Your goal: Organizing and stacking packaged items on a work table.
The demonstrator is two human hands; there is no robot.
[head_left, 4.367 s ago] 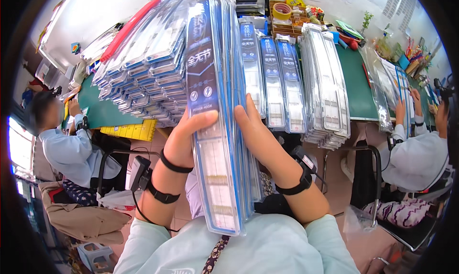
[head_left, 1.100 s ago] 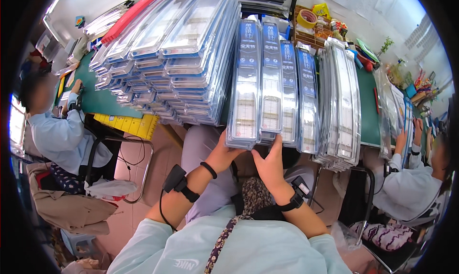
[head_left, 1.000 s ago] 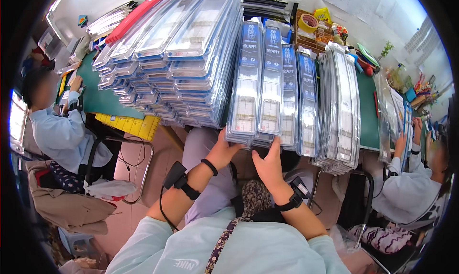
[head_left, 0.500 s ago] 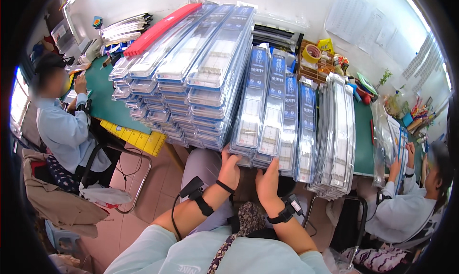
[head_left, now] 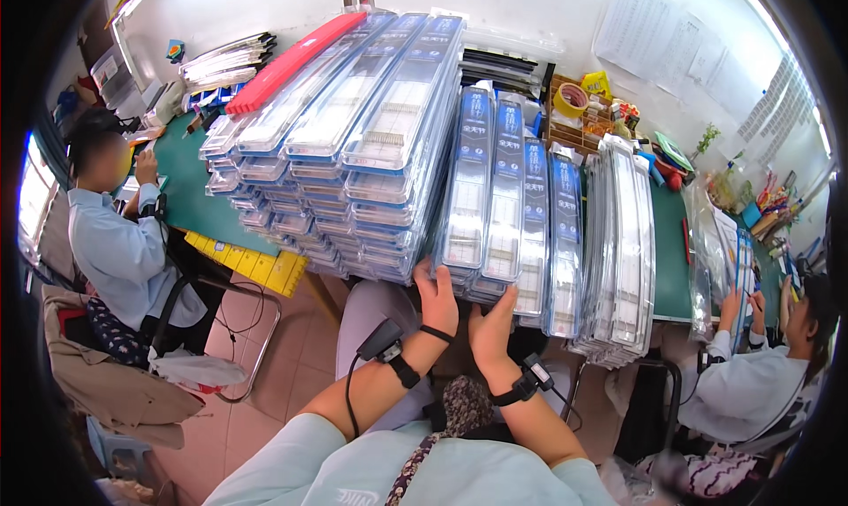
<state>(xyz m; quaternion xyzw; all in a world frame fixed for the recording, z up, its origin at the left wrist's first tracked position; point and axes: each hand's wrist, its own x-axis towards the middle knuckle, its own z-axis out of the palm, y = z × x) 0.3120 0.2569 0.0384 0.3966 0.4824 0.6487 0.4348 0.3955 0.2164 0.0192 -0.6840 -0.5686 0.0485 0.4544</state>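
Note:
Long, narrow clear plastic cases with blue printed cards stand in several piles across the table. At the near end of the middle piles (head_left: 465, 228), my left hand (head_left: 438, 304) has its fingers stretched and spread against the lower left corner. My right hand (head_left: 491, 334) reaches up at the near end of the neighbouring pile (head_left: 502, 232), its thumb upright against the lower right corner. Both hands look open and press from outside, not wrapped round a case. Some fingertips are hidden by the cases. Wristbands with small black devices sit on both my wrists.
A taller block of cases (head_left: 389, 144) rises at left, topped by a long red strip (head_left: 296, 62). Bagged cases (head_left: 611, 250) stand at right on the green table (head_left: 673, 267). Yellow tape (head_left: 571, 100) rests on a wooden organiser. People sit at left (head_left: 124, 232) and right (head_left: 751, 373).
My left hand has shifted from the front of the pile to its left corner, its fingers more spread. The middle piles' near ends sit slightly farther from me.

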